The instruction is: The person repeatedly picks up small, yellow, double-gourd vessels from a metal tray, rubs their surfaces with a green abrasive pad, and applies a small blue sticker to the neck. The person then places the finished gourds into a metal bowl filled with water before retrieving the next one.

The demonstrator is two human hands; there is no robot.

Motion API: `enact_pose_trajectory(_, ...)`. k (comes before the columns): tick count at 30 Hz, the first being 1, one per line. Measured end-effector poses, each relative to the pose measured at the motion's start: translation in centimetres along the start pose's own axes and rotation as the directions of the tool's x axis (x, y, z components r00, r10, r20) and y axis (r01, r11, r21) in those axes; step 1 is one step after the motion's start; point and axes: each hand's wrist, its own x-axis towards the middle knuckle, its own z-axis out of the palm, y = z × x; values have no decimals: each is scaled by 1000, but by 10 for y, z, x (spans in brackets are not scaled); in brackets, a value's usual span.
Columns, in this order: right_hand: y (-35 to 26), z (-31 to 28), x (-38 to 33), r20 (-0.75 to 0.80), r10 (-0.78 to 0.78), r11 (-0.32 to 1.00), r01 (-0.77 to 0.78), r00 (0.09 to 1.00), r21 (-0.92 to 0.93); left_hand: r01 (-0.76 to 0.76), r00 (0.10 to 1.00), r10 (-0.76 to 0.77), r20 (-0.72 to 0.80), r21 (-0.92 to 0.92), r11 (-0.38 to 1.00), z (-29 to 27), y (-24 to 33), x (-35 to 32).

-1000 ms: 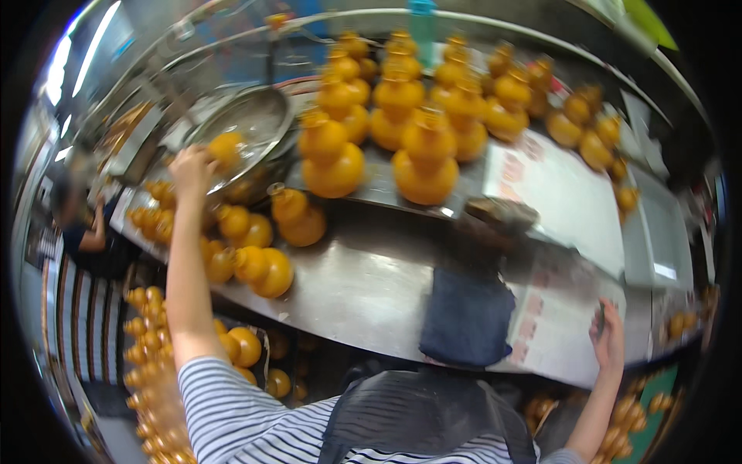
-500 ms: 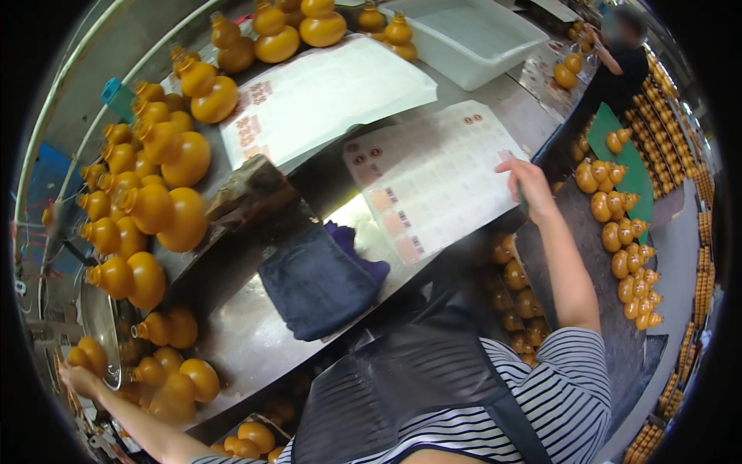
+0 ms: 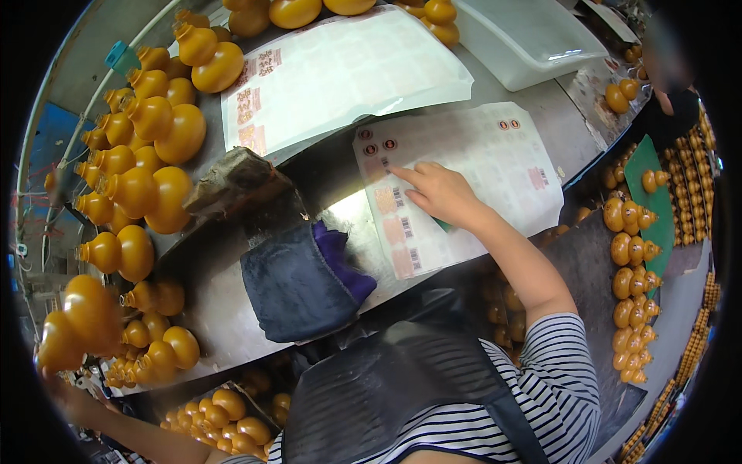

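Pressing: right hand (image 3: 442, 193), forefinger stretched, is laid on sticker sheet (image 3: 464, 185).
Left hand (image 3: 66, 390): golden gourd (image 3: 77, 325) is gripped beside counter (image 3: 216, 325).

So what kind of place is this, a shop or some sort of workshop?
Most likely a small workshop or factory bench for finishing and labelling goods. Rows of glossy orange gourd-shaped pieces crowd the long metal worktable, and the right hand presses on a white sheet of peel-off stickers.
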Motion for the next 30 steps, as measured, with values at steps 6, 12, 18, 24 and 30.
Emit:
enact_pose_trajectory(6, 23, -2, -18, -21, 4, 947, -11, 1000, -321, 95, 755, -17, 655, -83, 992, 112, 48, -51)
enact_pose_trajectory(12, -14, -32, -134, -40, 116, 950, -123, 992, -286, 130, 477, -257, 840, 222, 966, 211, 48, -100)
enact_pose_trajectory(18, -7, -35, -156, -153, 5, 976, -38, 988, -216, -265, 539, 153, 828, -6, 964, 277, 59, -104)
enact_pose_trajectory(24, 5, -26, -160, -292, -233, 937, 133, 928, -324, -285, 769, 230, 597, -2, 958, 282, 74, -119)
enact_pose_trajectory(30, -11, -34, -169, -190, 525, 766, -364, 829, 530, 151, 656, 102, 748, -262, 953, 202, 88, -177)
